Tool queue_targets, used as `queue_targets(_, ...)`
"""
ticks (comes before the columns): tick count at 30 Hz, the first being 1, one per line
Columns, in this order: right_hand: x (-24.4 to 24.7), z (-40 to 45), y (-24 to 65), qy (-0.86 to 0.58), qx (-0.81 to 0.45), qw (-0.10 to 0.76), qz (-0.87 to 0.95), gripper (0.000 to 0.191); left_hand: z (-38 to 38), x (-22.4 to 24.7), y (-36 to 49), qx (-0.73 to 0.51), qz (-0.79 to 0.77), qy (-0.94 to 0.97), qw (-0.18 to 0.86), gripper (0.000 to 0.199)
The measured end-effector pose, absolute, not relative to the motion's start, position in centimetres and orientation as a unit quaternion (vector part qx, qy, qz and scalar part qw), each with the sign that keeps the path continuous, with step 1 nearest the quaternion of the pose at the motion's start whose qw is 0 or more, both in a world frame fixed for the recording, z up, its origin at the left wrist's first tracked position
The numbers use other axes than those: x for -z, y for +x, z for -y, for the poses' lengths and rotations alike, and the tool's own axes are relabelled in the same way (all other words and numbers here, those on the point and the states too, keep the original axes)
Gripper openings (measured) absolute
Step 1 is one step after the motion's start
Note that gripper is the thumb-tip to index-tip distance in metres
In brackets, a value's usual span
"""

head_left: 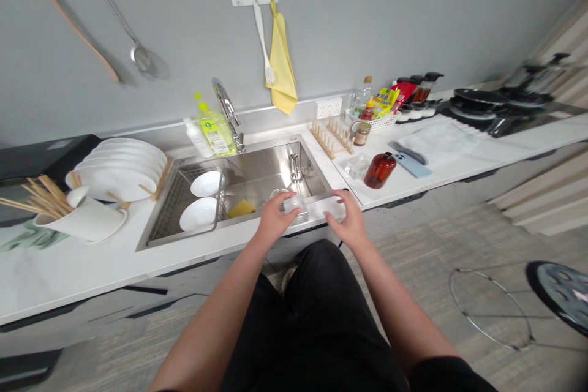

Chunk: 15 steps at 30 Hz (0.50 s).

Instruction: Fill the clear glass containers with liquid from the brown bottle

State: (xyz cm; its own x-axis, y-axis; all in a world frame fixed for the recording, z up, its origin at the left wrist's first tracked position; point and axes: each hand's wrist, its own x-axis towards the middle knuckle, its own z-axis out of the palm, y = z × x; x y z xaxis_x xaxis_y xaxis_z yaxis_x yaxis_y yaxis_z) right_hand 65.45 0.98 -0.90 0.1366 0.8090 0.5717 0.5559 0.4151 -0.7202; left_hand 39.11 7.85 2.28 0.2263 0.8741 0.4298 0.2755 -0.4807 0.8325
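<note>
My left hand (276, 215) is at the front edge of the sink (257, 165), its thumb and fingers curved round a clear, see-through container (297, 208). To the right, my right hand (348, 218) hovers over the counter edge with fingers curved and apart, and I see nothing held in it. A yellow sponge (241, 208) lies in the sink, left of my left hand. Beyond my right hand stand an amber bottle (380, 170) and some clear plastic items (357, 166).
A wire basket with white bowls (199, 214) fills the sink's left side, below the faucet (226, 104). Plates (119, 168) and a utensil holder (82, 220) stand left. A wooden rack (331, 136), jar (362, 133) and phone (412, 164) are right.
</note>
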Motion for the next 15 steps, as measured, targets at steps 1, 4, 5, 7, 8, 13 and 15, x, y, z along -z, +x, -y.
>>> queue_targets(1,1.2,-1.3,63.6,-0.5,-0.168,0.516,0.675,0.083,-7.9,-2.2,39.2,-0.481,-0.399,0.718,0.306,0.036)
queue_targets(4,2.1,-3.1,60.3,-0.462,-0.277,0.48,0.693,0.128,-8.2,-2.2,39.0,-0.472,-0.397,0.725,0.307,0.038)
queue_targets(5,2.3,-3.7,59.8,-0.462,-0.299,0.474,0.688,0.134,-8.2,-2.1,38.8,-0.459,-0.397,0.729,0.317,0.043)
queue_targets(7,2.4,-4.7,59.5,-0.471,-0.32,0.467,0.676,0.135,-8.3,-2.0,38.6,-0.427,-0.389,0.741,0.342,0.056)
queue_targets(8,2.3,-5.1,59.5,-0.478,-0.319,0.465,0.673,0.131,-8.3,-2.0,38.6,-0.413,-0.383,0.748,0.35,0.062)
queue_targets(13,1.7,-5.6,59.7,-0.482,-0.297,0.455,0.687,0.096,-9.0,-1.4,38.9,-0.437,-0.385,0.727,0.364,0.084)
queue_targets(15,1.6,-5.6,59.7,-0.49,-0.299,0.453,0.683,0.093,-9.5,-1.2,38.7,-0.46,-0.371,0.696,0.408,0.086)
